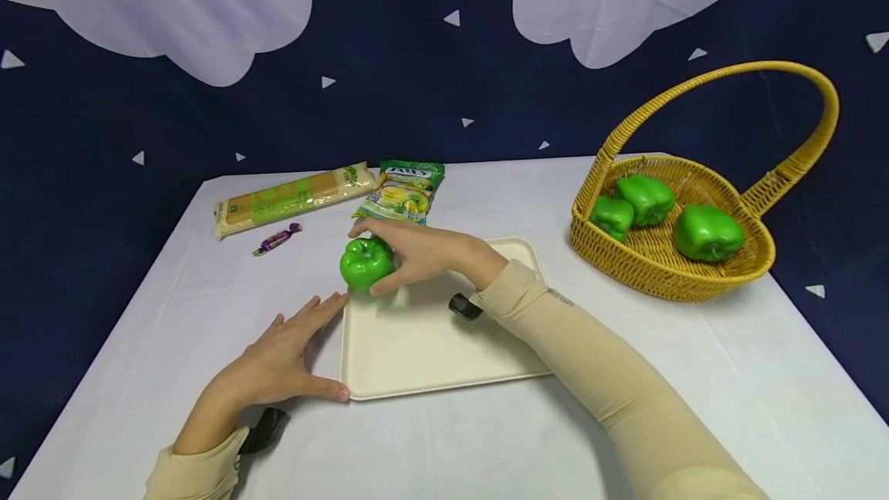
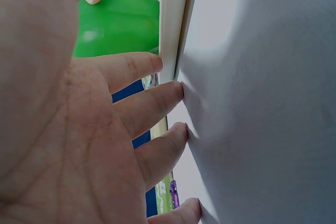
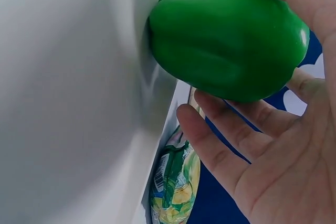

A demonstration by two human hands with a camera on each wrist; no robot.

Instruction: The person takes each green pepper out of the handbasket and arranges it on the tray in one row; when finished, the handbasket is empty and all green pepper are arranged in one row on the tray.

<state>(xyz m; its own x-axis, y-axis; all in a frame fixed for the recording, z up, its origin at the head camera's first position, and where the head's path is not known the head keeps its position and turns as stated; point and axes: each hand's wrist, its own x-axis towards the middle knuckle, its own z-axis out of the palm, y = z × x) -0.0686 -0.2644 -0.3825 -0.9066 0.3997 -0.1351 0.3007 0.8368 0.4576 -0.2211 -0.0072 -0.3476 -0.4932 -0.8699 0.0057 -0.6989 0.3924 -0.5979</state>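
Note:
My right hand [image 1: 425, 249] holds a green bell pepper [image 1: 364, 265] over the back left corner of a cream tray [image 1: 430, 357]. In the right wrist view, the thumb lies along the top of the pepper [image 3: 226, 40] and the fingers reach round its underside. My left hand [image 1: 278, 361] rests spread at the tray's left side, its thumb at the front corner and index finger near the back corner. From the left wrist, its fingertips [image 2: 176, 90] meet the white cloth beside the tray rim [image 2: 173, 19].
A wicker basket [image 1: 646, 280] with a tall handle stands at the right, holding several green peppers [image 1: 707, 233]. Behind the tray lies a green snack bag [image 1: 403, 191]. A long noodle packet [image 1: 292, 199] and a purple-wrapped candy [image 1: 278, 239] lie at the back left.

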